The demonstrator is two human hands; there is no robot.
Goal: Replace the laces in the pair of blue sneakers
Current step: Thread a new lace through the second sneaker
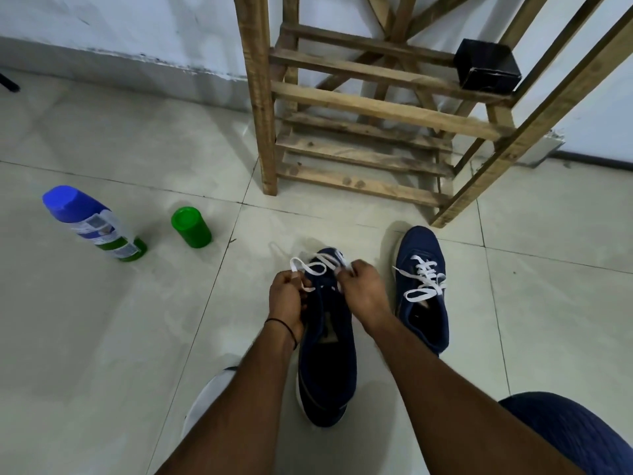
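Forearms come in from the bottom edge, and between them sits the nearer blue sneaker (325, 358), flat on the tiled floor (102, 337), heel toward the person and toe pointing away. Up at its eyelets, both hands are busy. The left hand (286, 298) has its fingers curled round one run of the white lace (317, 265), and the right hand (359, 289) pinches the other end between thumb and fingertips just above the tongue. A loose loop arcs between the two.

That lace looks flat, soft and very light, so it should go limp wherever it isn't held. The best grip is probably right at the stiff tip, close to the eyelet, for anything further back will buckle instead of pushing through. The knit upper looks pliable too, and the shoe seems light enough to skid on smooth tile, so one hand may need to steady it.

Just to the right, apart from the first, the second blue sneaker (423, 303) lies on the floor with a threaded lace (424, 281) crossing its front, ends loose.

Further left stand a green cap (190, 228) and a spray can (94, 224). Beyond is a wooden rack (263, 97) with a black box (486, 68) on a slat.
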